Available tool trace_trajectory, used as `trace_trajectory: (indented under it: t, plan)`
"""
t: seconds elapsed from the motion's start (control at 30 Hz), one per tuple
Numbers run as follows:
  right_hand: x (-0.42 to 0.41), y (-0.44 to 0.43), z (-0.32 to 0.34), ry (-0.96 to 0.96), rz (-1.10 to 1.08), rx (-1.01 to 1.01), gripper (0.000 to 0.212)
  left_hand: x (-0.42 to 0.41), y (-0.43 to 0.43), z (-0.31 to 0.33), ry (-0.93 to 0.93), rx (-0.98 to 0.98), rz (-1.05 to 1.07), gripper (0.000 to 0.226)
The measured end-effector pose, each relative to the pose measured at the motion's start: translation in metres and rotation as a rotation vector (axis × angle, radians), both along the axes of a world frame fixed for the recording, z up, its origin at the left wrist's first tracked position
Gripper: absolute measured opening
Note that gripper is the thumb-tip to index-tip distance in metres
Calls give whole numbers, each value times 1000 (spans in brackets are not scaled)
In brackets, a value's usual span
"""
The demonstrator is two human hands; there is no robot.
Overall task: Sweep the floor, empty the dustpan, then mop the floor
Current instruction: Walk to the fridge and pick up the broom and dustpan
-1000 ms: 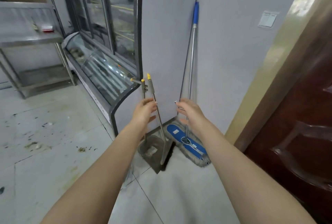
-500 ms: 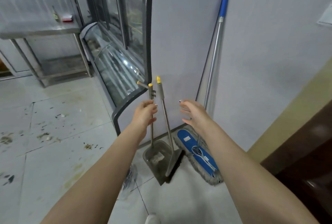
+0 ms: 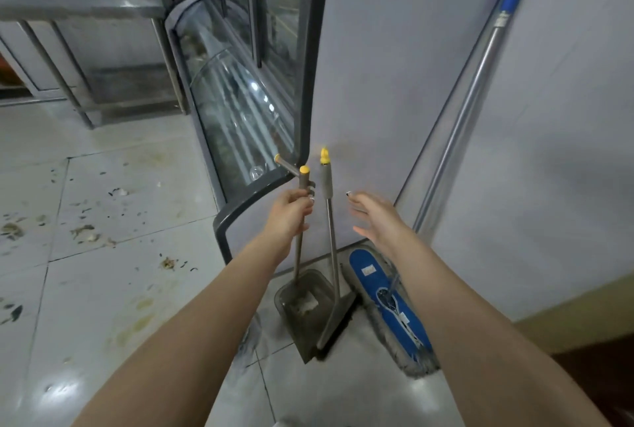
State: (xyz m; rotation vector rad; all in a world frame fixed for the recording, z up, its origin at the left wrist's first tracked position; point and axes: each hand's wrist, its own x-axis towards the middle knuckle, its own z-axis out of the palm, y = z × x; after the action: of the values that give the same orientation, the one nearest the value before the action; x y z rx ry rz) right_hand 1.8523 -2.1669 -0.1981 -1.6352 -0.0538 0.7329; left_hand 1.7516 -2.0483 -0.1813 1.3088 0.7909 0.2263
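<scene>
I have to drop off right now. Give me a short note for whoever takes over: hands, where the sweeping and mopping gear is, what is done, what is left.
Left hand: closed round the dustpan handle.
Right hand: open, empty, beside the broom handle, not touching it.
Dustpan and broom head stand on the floor by the display case. The mop lies flat, its pole leaning on the wall.
Done: nothing; debris is on the tiles to the left.
Left: take the broom, sweep, empty the dustpan, mop.

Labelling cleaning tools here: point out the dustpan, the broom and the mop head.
dustpan [image 3: 302,303], head view, on its tray.
broom [image 3: 331,238], head view, on its metal handle.
mop head [image 3: 389,299], head view, on its blue top.
</scene>
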Motion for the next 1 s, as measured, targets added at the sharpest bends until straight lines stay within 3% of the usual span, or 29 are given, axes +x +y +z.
trace_trajectory:
  t: [0.27,0.4,0.57,0.77,1.0]
  plan:
    - [70,32,-31,67,116,-37,34,53,24,-27,37,-55,117,13]
    - [110,47,-48,93,216,-62,49,85,33,-46,60,-93,213,29]
    - [156,60,-72,118,330,-131,64,116,39,-74,107,-81,268,27]
    - [191,78,-100,116,386,-212,48,132,47,-104,142,-95,302,29]
    - [219,107,-125,113,333,-227,51,147,72,-129,148,-135,249,26]
